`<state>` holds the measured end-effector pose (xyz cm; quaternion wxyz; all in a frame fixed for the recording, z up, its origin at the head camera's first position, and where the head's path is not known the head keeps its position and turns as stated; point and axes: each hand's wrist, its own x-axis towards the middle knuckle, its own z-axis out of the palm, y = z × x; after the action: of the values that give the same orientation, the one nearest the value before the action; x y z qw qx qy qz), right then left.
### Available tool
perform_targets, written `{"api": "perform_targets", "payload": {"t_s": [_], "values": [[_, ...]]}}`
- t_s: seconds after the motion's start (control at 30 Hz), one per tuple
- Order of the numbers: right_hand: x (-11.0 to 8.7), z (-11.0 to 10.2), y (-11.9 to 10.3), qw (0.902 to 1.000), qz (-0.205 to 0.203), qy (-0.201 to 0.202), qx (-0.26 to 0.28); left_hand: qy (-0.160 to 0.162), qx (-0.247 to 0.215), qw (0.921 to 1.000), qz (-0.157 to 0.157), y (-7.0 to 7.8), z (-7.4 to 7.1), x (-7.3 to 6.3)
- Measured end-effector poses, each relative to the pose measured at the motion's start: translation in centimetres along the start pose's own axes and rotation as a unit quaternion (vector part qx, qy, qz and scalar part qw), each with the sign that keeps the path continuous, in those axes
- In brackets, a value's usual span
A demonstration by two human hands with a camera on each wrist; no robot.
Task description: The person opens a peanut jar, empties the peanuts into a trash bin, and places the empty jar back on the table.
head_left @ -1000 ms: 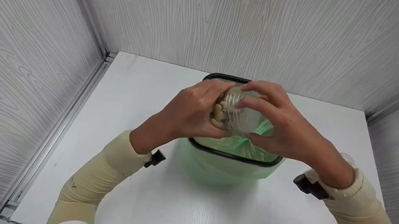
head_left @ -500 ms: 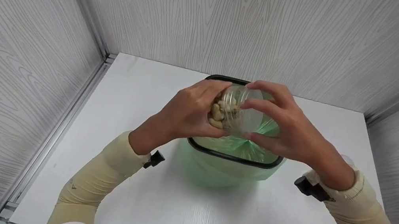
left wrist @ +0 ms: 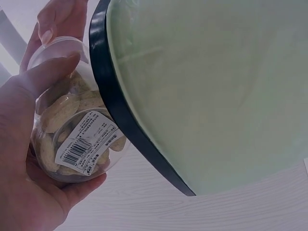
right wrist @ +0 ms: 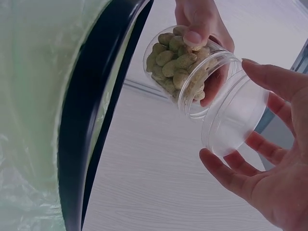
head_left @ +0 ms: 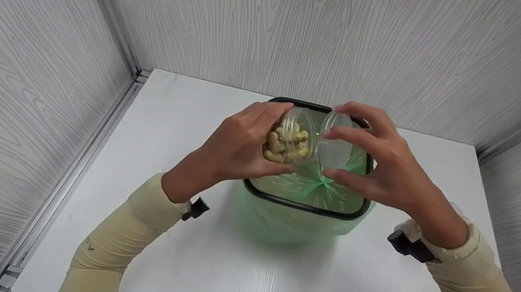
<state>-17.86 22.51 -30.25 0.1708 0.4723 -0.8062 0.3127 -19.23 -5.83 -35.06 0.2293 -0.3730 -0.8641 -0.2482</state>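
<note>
My left hand (head_left: 242, 143) grips a clear plastic jar (right wrist: 175, 62) of peanuts in their shells (head_left: 281, 144), tilted on its side with its mouth toward the right. On the jar's base, a white barcode label (left wrist: 86, 143) shows in the left wrist view. By its edge my right hand (head_left: 379, 157) pinches a clear round lid (right wrist: 236, 115) between thumb and fingertips. A narrow gap separates lid and jar mouth in the head view. Both hands are over a bin (head_left: 305, 207) with a black rim and a green plastic bag inside.
The bin stands on a white table (head_left: 239, 278) near its back edge. Wood-grain panels (head_left: 310, 28) enclose the table at the back and both sides. Something clear and round, partly hidden, shows behind the right wrist.
The lid has come away from the jar's mouth. My right hand has moved slightly right with the lid, while my left hand has shifted slightly left with the jar.
</note>
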Motion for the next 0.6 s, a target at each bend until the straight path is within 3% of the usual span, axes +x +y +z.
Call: {"api": "perform_targets", "payload": {"t_s": [0.6], "values": [[-1.5, -0.6, 1.1, 0.9983, 0.016, 0.056, 0.003, 0.01, -0.008, 0.9998, -0.018, -1.0, -0.2, -1.0]]}}
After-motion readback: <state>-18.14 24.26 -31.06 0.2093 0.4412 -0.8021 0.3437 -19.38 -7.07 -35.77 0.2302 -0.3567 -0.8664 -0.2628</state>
